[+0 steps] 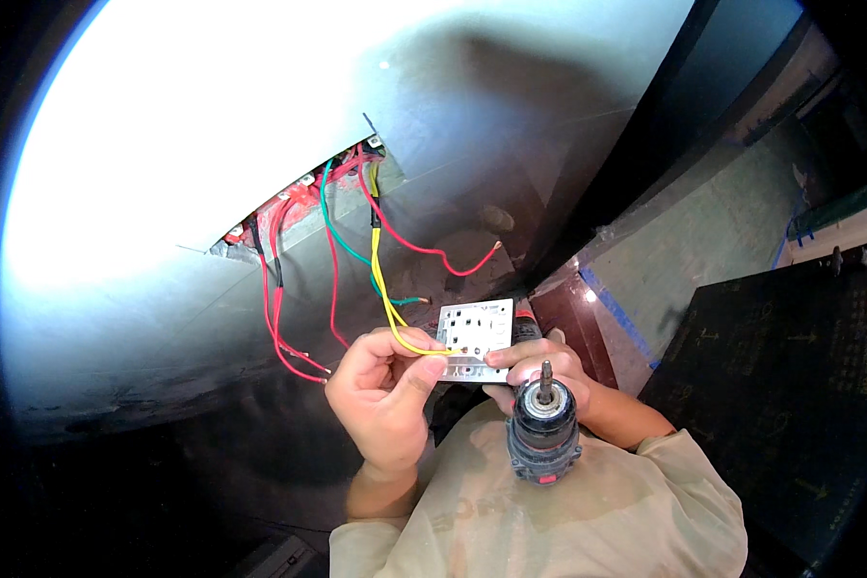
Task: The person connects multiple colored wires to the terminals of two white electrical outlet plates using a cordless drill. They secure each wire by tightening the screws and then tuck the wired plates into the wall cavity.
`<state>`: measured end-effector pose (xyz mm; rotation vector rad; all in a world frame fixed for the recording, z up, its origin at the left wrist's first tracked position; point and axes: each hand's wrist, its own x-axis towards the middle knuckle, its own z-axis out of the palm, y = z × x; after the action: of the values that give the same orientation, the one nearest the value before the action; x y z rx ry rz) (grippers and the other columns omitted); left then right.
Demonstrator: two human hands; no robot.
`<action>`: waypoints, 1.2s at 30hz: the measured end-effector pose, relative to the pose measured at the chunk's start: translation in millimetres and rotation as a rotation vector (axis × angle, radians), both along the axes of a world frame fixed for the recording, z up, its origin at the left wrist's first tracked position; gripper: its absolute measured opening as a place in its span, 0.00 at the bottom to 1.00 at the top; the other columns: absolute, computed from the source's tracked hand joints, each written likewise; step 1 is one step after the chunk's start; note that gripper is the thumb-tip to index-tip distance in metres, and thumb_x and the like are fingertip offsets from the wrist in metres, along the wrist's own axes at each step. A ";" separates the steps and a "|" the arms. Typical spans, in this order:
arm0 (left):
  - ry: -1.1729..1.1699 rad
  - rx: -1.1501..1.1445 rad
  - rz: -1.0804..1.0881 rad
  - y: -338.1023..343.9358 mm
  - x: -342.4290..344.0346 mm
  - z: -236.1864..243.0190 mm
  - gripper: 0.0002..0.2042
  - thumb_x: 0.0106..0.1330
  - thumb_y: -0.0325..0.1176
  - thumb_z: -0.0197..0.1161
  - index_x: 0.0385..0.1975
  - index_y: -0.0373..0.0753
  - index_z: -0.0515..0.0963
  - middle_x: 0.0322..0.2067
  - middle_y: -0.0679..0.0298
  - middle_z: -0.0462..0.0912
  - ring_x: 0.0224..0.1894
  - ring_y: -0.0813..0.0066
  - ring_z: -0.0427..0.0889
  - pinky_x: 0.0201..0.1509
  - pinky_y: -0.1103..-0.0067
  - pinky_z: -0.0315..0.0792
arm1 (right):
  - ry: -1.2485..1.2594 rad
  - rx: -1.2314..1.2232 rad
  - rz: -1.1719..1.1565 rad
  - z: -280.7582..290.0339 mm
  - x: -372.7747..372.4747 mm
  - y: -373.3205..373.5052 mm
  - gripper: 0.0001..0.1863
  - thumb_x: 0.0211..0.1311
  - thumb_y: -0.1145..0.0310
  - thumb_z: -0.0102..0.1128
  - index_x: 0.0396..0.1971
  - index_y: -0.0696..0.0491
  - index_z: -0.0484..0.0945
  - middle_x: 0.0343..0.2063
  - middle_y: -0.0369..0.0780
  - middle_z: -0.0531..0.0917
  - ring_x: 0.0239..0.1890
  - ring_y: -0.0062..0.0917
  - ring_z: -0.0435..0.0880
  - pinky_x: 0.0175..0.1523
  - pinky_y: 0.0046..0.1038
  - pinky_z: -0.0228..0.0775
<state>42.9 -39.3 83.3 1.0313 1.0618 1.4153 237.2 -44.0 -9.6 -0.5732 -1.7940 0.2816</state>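
My left hand (387, 390) is closed, pinching the end of a yellow wire pair (385, 289) between thumb and fingers. The wire end meets a terminal on the back of a white wall plate module (474, 326), a switch or socket; how far it goes in cannot be seen. My right hand (554, 366) is closed on the module's right side. A dark power screwdriver (544, 433) sits against that same hand, its bit pointing up; its grip is mostly hidden, apparently within the fingers. The yellow wires come from a wall opening (308, 197).
Loose red wires (272, 308) and a green wire (356, 252) with bare ends hang from the opening. One red wire (453, 262) reaches rightward. The bright grey wall (212, 116) fills the upper left. Dark printed boards (771, 356) stand at right, beside blue tape (617, 313) on the floor.
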 end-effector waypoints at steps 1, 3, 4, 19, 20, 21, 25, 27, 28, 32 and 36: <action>0.024 0.021 0.014 -1.7 1.4 -2.9 0.08 0.62 0.15 0.68 0.40 0.28 0.79 0.37 0.58 0.85 0.40 0.77 0.84 0.44 0.83 0.77 | 0.007 0.006 -0.004 0.9 -0.6 0.6 0.44 0.38 0.80 0.85 0.52 0.49 0.61 0.39 0.35 0.77 0.43 0.32 0.91 0.26 0.28 0.68; 0.111 0.059 0.051 -1.4 4.8 -6.7 0.08 0.62 0.16 0.69 0.39 0.29 0.80 0.36 0.59 0.85 0.37 0.79 0.82 0.41 0.84 0.74 | 0.006 0.014 -0.010 -0.1 -1.0 1.2 0.42 0.37 0.81 0.85 0.50 0.49 0.62 0.39 0.35 0.77 0.44 0.32 0.91 0.27 0.28 0.67; 0.154 0.079 0.068 -0.9 5.8 -8.2 0.08 0.62 0.17 0.70 0.38 0.29 0.80 0.35 0.60 0.84 0.36 0.81 0.81 0.39 0.85 0.73 | -0.003 0.016 -0.014 -1.4 -0.6 0.9 0.42 0.37 0.81 0.85 0.49 0.49 0.62 0.39 0.35 0.77 0.43 0.32 0.91 0.27 0.28 0.67; 0.691 0.209 0.154 -7.8 3.0 -23.2 0.07 0.60 0.28 0.75 0.36 0.34 0.86 0.46 0.57 0.81 0.46 0.72 0.74 0.50 0.74 0.68 | 0.076 0.062 -0.006 1.8 -4.3 0.8 0.40 0.41 0.80 0.84 0.50 0.50 0.62 0.39 0.36 0.77 0.43 0.34 0.91 0.32 0.30 0.68; 0.582 0.215 0.114 -5.9 4.5 -26.6 0.08 0.61 0.28 0.74 0.37 0.34 0.87 0.50 0.56 0.79 0.51 0.70 0.74 0.54 0.73 0.68 | 0.049 0.055 0.004 2.0 -2.8 1.0 0.40 0.41 0.80 0.83 0.50 0.50 0.62 0.39 0.36 0.77 0.43 0.34 0.91 0.33 0.30 0.69; 0.472 0.219 0.073 -1.7 8.1 -27.6 0.08 0.62 0.28 0.73 0.39 0.34 0.87 0.54 0.55 0.78 0.55 0.67 0.73 0.58 0.71 0.68 | 0.023 0.049 0.014 1.8 0.1 0.4 0.40 0.41 0.80 0.83 0.50 0.50 0.62 0.39 0.36 0.77 0.43 0.34 0.91 0.33 0.30 0.70; 0.139 0.186 -0.201 8.4 -0.3 -53.2 0.10 0.68 0.29 0.67 0.45 0.33 0.87 0.60 0.47 0.79 0.67 0.58 0.73 0.70 0.65 0.65 | 0.031 0.046 0.016 2.9 -2.9 0.1 0.40 0.42 0.82 0.82 0.50 0.50 0.61 0.38 0.37 0.77 0.42 0.35 0.91 0.35 0.30 0.76; 0.040 0.161 -0.275 10.7 -0.9 -57.7 0.11 0.71 0.32 0.65 0.46 0.32 0.86 0.58 0.45 0.81 0.66 0.55 0.74 0.71 0.63 0.63 | 0.074 0.062 0.007 1.2 -9.8 0.0 0.39 0.42 0.82 0.81 0.49 0.51 0.61 0.38 0.38 0.77 0.42 0.36 0.91 0.36 0.30 0.78; 0.038 0.178 -0.277 11.5 -0.1 -58.8 0.12 0.71 0.33 0.64 0.46 0.32 0.86 0.58 0.45 0.81 0.67 0.55 0.74 0.71 0.63 0.63 | 0.099 0.071 0.002 1.8 -12.0 -0.1 0.39 0.42 0.83 0.81 0.49 0.51 0.62 0.38 0.38 0.77 0.41 0.36 0.91 0.37 0.30 0.80; 0.029 0.190 -0.265 12.9 7.1 -58.2 0.13 0.72 0.36 0.63 0.45 0.32 0.85 0.59 0.44 0.80 0.66 0.56 0.74 0.72 0.63 0.62 | 0.104 0.106 0.002 0.7 -10.4 0.4 0.40 0.42 0.84 0.79 0.52 0.53 0.60 0.37 0.39 0.77 0.40 0.37 0.90 0.37 0.30 0.83; -0.166 0.061 -0.289 9.5 10.3 -56.6 0.12 0.71 0.34 0.63 0.42 0.31 0.85 0.59 0.43 0.80 0.64 0.56 0.75 0.70 0.63 0.64 | 0.071 0.111 -0.011 -0.3 -7.4 -1.1 0.40 0.46 0.82 0.78 0.56 0.53 0.60 0.37 0.39 0.77 0.39 0.37 0.90 0.37 0.31 0.84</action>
<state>53.2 -29.8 26.7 1.0450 0.7210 1.2781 229.8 -45.1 -9.9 -0.4877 -1.7257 0.1912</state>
